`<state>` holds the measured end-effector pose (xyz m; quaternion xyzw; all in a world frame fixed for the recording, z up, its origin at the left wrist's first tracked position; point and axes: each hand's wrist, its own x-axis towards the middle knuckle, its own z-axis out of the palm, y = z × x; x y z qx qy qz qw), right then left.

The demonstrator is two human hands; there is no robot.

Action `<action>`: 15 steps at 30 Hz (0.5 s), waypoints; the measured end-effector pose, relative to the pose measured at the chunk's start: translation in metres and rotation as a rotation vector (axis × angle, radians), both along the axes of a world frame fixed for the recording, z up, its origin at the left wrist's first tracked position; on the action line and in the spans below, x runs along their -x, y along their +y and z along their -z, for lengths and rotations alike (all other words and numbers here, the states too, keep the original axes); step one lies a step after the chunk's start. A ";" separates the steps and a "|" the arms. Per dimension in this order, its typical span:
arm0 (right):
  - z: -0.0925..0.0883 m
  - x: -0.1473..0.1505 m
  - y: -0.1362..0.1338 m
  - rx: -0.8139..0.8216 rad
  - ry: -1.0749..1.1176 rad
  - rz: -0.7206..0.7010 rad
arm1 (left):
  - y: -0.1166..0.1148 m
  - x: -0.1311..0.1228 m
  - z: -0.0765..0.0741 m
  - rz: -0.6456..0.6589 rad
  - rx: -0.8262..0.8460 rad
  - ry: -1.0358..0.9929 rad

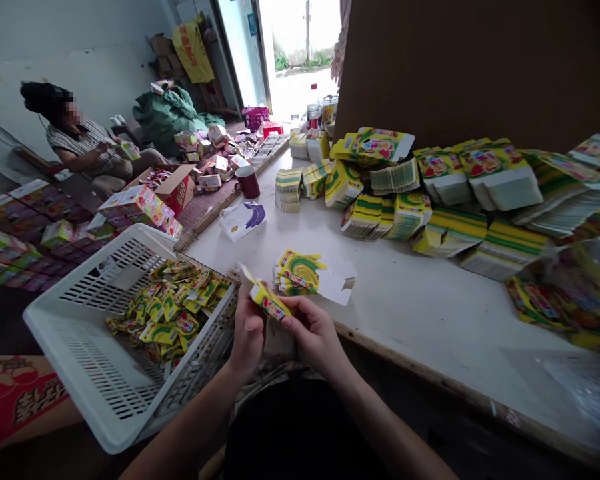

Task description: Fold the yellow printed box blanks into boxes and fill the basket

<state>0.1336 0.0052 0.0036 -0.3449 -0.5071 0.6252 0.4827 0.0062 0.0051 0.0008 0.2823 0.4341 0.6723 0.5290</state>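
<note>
Between both hands, above the table's front edge, is a small yellow-green printed carton point(269, 301) with a pale flap standing up at its far left end. My left hand point(247, 333) is closed around its left side, thumb bent inward. Thumb and fingers of my right hand point(313, 328) pinch its right end. Just beyond them a short stack of flat cartons point(300, 273) lies fanned on the white table point(400, 293). To the left, a white plastic basket point(87, 400) holds a heap of small yellow-green packs point(173, 313).
Stacks of flat yellow cartons point(450, 230) line the table's back and right. A dark mug point(247, 182) and a white-purple packet point(243, 220) stand at its left edge. Clear plastic point(580, 380) lies at right. Another person point(95, 147) sits at far left among boxes.
</note>
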 end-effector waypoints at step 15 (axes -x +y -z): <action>0.010 -0.012 0.009 0.016 -0.053 0.146 | 0.002 0.004 0.002 0.136 -0.057 0.320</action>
